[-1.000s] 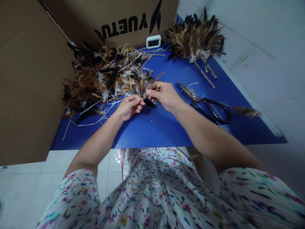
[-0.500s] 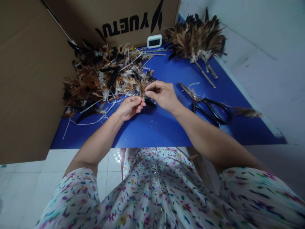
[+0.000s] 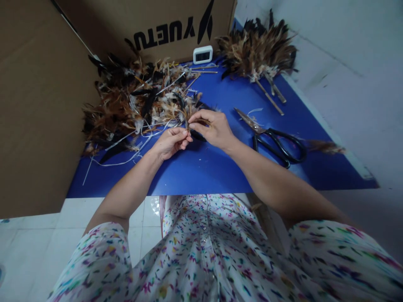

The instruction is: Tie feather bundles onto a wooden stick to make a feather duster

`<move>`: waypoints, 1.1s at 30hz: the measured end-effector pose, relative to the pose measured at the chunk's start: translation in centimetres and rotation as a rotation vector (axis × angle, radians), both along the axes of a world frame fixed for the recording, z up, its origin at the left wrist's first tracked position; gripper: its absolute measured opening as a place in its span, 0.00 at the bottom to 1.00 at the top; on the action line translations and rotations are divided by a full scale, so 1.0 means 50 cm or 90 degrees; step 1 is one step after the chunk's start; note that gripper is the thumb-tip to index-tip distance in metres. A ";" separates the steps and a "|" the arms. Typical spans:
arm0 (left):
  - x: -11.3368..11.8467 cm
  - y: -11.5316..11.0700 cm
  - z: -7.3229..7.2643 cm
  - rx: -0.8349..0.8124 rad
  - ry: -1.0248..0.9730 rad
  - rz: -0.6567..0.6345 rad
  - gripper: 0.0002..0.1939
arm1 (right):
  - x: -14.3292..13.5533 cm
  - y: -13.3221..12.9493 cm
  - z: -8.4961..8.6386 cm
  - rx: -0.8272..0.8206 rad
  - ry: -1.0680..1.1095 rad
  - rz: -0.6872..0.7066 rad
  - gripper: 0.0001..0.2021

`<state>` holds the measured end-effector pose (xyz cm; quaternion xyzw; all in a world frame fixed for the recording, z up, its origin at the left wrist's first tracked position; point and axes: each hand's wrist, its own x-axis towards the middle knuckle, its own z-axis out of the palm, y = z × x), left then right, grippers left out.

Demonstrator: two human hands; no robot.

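My left hand (image 3: 173, 141) is closed in a pinch on the lower end of a small brown feather tuft (image 3: 188, 112), above the front part of the blue table (image 3: 201, 172). Just to its right, my right hand (image 3: 212, 128) pinches at the same feathers with thumb and forefinger, and the tips of the two hands almost meet. Behind and left of them spreads a heap of brown, black and white feathers (image 3: 122, 100), with white ties (image 3: 122, 162) strewn through it. A dark feather (image 3: 197, 136) shows under my hands.
Large black-handled scissors (image 3: 277, 144) lie to the right, beside a loose brown feather bundle (image 3: 325, 147). Farther back are stacked feather dusters with sticks (image 3: 260, 50) and a white digital clock (image 3: 202, 55). Cardboard boxes (image 3: 176, 12) wall the back and left; a pale wall (image 3: 355, 96) stands right.
My right thumb and forefinger have shifted slightly left and down along the feather tuft. My left hand keeps its pinch in nearly the same place.
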<state>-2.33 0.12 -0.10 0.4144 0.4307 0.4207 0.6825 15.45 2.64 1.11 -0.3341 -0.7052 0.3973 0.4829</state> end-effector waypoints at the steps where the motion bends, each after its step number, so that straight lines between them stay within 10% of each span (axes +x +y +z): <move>1: 0.001 0.000 0.000 0.018 0.006 0.009 0.13 | -0.002 0.003 -0.003 -0.015 0.020 -0.002 0.05; 9: 0.009 -0.001 -0.004 0.227 0.080 0.107 0.21 | -0.013 0.001 -0.002 -0.229 0.078 0.028 0.06; 15: 0.013 -0.004 -0.008 0.325 0.166 0.144 0.18 | -0.022 -0.012 -0.004 -0.200 0.089 0.062 0.13; 33: 0.017 -0.012 -0.004 0.296 0.205 0.138 0.19 | -0.025 -0.003 -0.019 -0.234 0.112 0.083 0.17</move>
